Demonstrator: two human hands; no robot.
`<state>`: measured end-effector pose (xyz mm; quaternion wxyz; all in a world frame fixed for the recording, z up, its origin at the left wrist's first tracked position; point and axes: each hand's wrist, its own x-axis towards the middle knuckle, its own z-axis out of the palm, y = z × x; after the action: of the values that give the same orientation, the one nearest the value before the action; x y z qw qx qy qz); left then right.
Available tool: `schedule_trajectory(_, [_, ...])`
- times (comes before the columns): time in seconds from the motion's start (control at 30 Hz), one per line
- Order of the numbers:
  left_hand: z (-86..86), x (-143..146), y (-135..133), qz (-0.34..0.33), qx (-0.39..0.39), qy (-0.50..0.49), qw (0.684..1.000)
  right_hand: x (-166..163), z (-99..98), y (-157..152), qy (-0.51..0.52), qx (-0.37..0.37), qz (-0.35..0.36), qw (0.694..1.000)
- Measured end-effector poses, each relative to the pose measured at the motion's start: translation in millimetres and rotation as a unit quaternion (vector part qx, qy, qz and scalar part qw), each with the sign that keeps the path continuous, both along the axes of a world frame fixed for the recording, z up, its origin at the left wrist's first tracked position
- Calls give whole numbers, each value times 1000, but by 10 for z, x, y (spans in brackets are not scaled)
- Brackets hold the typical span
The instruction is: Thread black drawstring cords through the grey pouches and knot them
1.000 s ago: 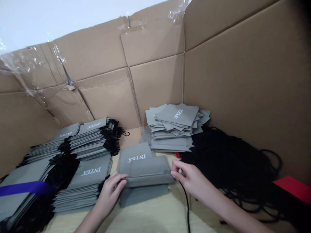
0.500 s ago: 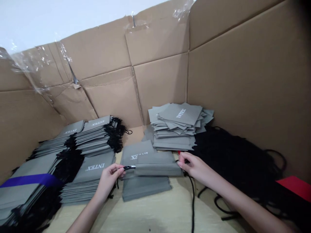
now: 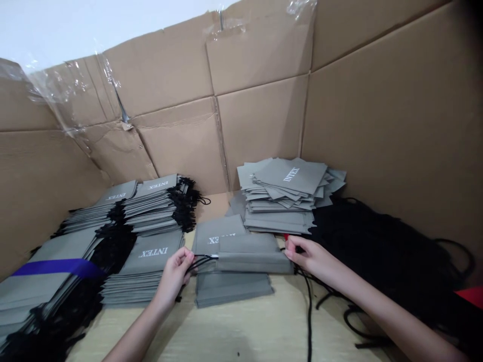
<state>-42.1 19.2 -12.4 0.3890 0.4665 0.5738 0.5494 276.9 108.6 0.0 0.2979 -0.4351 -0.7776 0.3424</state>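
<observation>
A grey fabric drawstring bag with a folded top hem lies between my hands. At its left end my left hand is closed in a pinch on a black cord. A short shiny piece shows where the cord meets the hem. My right hand is pinched at the bag's right end, and a small red bit peeks out above its fingertips. From that end a black cord hangs down over the table. Under the bag lie more grey bags, one with white INTEX lettering partly covered.
Neat stacks of corded grey bags stand at left, one with a purple band. A loose pile of bags sits behind. Black cords heap at right, beside something red. Cardboard walls enclose the table.
More black cord now shows between my left hand and the bag's left end, as that hand has pulled slightly away. The whole view has shifted a little; my right hand stays at the right end.
</observation>
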Motion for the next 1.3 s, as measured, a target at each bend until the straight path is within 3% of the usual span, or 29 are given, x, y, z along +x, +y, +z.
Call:
schedule_trajectory(0.33, [152, -16, -146, 49, 50, 151, 986, -79, 139, -111, 75, -92, 20, 993])
schedule_trajectory(0.6, [179, -114, -97, 17, 57, 5, 998, -105, 194, -196, 96, -89, 8, 991])
schedule_trajectory(0.83, [212, -201, -55, -15, 14, -30, 999, -38, 155, -138, 67, -52, -29, 996])
schedule_trajectory(1.1, [165, -190, -3, -49, -82, -32, 995, -12, 95, -96, 76, -76, -14, 994])
schedule_trajectory(1.2, [167, -169, -26, -20, -36, 18, 999, -14, 84, -102, 72, -71, 1, 995])
schedule_trajectory(1.3, [196, -101, -105, 26, 74, 199, 977, -32, 31, -101, 76, -39, 19, 996])
